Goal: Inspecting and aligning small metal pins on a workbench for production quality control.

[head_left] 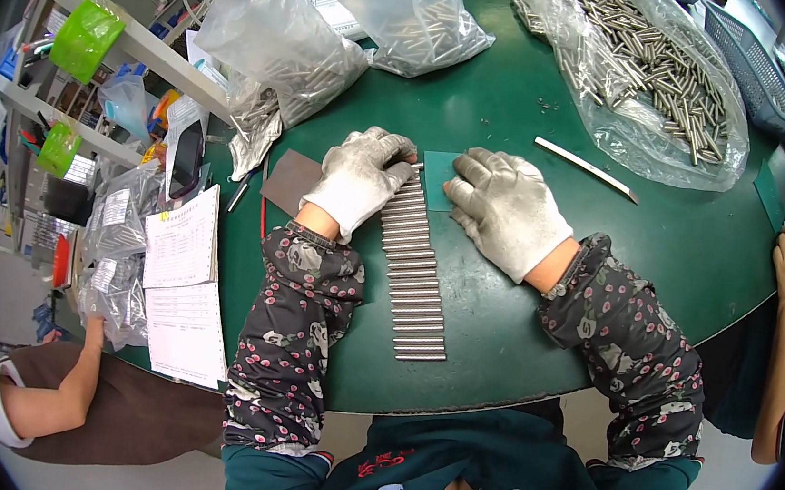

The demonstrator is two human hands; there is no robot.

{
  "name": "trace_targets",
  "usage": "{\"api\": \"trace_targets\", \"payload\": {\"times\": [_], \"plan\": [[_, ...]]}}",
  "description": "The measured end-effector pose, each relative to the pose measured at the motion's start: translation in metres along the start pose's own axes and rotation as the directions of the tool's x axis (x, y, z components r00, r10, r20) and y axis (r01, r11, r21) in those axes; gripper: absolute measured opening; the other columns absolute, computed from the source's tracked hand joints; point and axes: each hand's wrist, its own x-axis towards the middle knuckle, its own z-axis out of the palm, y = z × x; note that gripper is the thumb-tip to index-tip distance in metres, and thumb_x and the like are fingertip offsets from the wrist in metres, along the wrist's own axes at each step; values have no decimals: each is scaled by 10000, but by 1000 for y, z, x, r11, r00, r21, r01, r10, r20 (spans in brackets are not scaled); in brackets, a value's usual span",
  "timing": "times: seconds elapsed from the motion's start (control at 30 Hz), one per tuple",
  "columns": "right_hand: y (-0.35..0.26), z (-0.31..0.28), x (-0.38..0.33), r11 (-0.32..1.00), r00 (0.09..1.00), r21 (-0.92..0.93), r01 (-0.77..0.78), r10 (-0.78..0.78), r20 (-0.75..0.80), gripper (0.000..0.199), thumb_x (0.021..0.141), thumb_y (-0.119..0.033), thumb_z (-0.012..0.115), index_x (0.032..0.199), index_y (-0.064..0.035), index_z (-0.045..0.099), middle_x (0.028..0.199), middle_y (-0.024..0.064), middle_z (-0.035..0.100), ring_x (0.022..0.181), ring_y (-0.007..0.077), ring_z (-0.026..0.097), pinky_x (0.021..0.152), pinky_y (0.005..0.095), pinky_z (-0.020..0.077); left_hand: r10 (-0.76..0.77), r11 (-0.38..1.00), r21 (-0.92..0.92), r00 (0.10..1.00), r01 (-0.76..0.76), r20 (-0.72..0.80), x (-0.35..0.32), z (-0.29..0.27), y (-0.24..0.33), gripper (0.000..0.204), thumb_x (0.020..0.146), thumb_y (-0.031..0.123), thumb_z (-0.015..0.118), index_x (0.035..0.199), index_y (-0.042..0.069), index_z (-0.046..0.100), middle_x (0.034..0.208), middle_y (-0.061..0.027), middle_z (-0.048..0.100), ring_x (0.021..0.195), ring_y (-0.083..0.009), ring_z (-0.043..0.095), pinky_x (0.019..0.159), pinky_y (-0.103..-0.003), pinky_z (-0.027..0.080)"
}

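Metal rods [415, 286] lie long axis left-to-right, rowed near from the left hand [361, 182], which is closer than the right hand [506, 209]; cannot tell either grip's closure.

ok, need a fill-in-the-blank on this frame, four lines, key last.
The left hand and right hand are ____, not bare.
The tabletop under the row of metal pins is coloured ____.
The brown sheet lies on the person's ____ side of that row.
The large bag of loose pins at upper right is made of clear ____.
Missing words: gloved; green; left; plastic.
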Motion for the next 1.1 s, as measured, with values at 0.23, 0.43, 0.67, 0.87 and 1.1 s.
{"api": "trace_targets", "payload": {"times": [0.23, 0.43, 0.67, 0.87, 1.1], "plan": [[1, -3, 2, 1000, 1000, -6, -7, 7, 20, 233, 733, -201, 609, 929, -75, 590, 1069, 107, 556, 1063, 266, 502, 894, 380, 395, -63, 998, 1, 989, 64, 131, 7, -8, 6, 199, 747, 149, 614, 925, 61, 606, 879, -75, 590, 865, -243, 539, 784, -330, 437], [-1, -4, 5, 1000, 999, -5, -1, 1, 34, 240, 732, -204, 611, 933, -75, 594, 1068, 112, 558, 1067, 268, 500, 885, 381, 396, -113, 942, -319, 994, 105, -6, 9, 11, -13, 183, 716, 142, 634, 888, 79, 621, 854, -60, 607, 856, -225, 553, 764, -320, 445], [6, 3, 3, 998, 987, -32, 63, -67, -148, 132, 733, -197, 585, 794, -79, 587, 890, 77, 574, 921, 215, 544, 784, 352, 424, -38, 996, -82, 997, 32, -70, 15, 13, 0, 118, 716, 132, 637, 820, 79, 648, 857, -63, 594, 854, -234, 553, 767, -316, 437], [28, -42, 3, 983, 960, -99, -153, 124, -250, 150, 696, -129, 617, 826, -59, 602, 852, 94, 600, 821, 266, 577, 717, 384, 454, -29, 998, -56, 997, 25, -71, 13, 10, -6, 120, 718, 177, 622, 816, 115, 651, 864, -52, 599, 872, -249, 550, 762, -339, 437], [66, -49, -11, 856, 880, -231, -463, 474, -11, 108, 725, -175, 585, 756, -73, 606, 733, 109, 584, 751, 296, 581, 671, 404, 460, -63, 996, -63, 996, 59, -60, 14, 14, -5, 127, 716, 211, 624, 816, 140, 656, 871, -35, 604, 890, -245, 546, 775, -350, 436]]}}
